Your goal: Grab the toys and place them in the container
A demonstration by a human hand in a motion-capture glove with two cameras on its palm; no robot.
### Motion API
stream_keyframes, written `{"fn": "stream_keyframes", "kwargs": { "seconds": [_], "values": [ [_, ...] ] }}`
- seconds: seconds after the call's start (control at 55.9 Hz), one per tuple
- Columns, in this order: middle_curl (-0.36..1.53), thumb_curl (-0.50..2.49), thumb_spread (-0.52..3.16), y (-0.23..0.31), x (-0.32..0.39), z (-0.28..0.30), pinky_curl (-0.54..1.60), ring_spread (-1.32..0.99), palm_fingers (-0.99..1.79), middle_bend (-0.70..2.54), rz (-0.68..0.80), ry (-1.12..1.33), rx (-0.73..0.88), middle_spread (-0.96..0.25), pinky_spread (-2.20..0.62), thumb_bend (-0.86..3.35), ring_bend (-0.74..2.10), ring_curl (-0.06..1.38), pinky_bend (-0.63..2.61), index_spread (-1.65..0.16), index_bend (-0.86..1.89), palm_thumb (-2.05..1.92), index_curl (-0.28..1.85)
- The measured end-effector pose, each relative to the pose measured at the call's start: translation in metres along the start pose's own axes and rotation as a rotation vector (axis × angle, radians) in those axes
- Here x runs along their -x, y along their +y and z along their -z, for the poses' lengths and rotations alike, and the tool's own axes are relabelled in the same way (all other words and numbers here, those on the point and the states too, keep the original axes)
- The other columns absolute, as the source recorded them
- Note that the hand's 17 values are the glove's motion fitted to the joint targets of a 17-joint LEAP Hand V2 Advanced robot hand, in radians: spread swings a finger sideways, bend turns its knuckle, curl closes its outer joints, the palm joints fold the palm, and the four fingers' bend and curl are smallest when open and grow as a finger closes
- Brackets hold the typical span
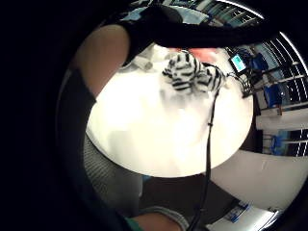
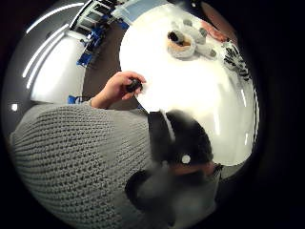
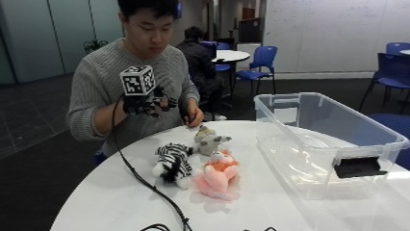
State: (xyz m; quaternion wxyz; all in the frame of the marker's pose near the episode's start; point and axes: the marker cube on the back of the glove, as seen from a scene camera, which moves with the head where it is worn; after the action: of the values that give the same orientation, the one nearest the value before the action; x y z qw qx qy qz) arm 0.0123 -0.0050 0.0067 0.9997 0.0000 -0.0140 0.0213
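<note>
Three toys are counted on the table [image 3: 115,202]: a zebra [image 3: 173,163], a pink toy [image 3: 218,179] at its 3 o'clock, touching it, and a grey toy [image 3: 210,140] at its 1 o'clock. One bin [image 3: 333,144] stands well apart at 3 o'clock, seemingly empty; nothing is done, all three remain. The right hand [image 3: 146,105] is raised at the zebra's 11 o'clock, fingers loosely curled, nothing held.

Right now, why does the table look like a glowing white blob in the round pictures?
In both palm views the white table is washed out by glare and bent round by the wide lens; in the outside view it looks flat, evenly lit, with the zebra toy casting a soft shadow.
</note>
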Motion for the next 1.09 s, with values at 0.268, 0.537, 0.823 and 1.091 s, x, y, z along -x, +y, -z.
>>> {"fn": "stream_keyframes", "kwargs": {
  "seconds": [0.268, 0.537, 0.823, 1.091],
  "values": [
    [0.27, 0.24, 1.47, -0.002, -0.001, 0.000, 0.34, -0.05, -0.08, 0.16, -0.001, -0.006, 0.002, -0.16, 0.05, -0.01, 0.18, 0.23, 0.72, -0.38, 0.18, 0.00, 0.38],
    [0.28, 0.24, 1.48, -0.014, -0.005, -0.002, 0.34, -0.05, -0.08, 0.16, -0.002, 0.001, -0.008, -0.16, 0.05, -0.01, 0.18, 0.23, 0.72, -0.38, 0.18, 0.00, 0.38],
    [0.28, 0.25, 1.48, -0.145, -0.024, 0.013, 0.35, -0.05, -0.09, 0.16, -0.011, -0.061, -0.011, -0.16, 0.05, 0.00, 0.20, 0.25, 0.75, -0.37, 0.14, 0.00, 0.36],
    [0.27, 0.26, 1.47, -0.193, -0.012, -0.039, 0.37, -0.06, -0.09, 0.15, -0.017, -0.057, 0.183, -0.16, 0.04, 0.00, 0.20, 0.28, 0.80, -0.36, 0.14, 0.02, 0.32]
  ]
}}
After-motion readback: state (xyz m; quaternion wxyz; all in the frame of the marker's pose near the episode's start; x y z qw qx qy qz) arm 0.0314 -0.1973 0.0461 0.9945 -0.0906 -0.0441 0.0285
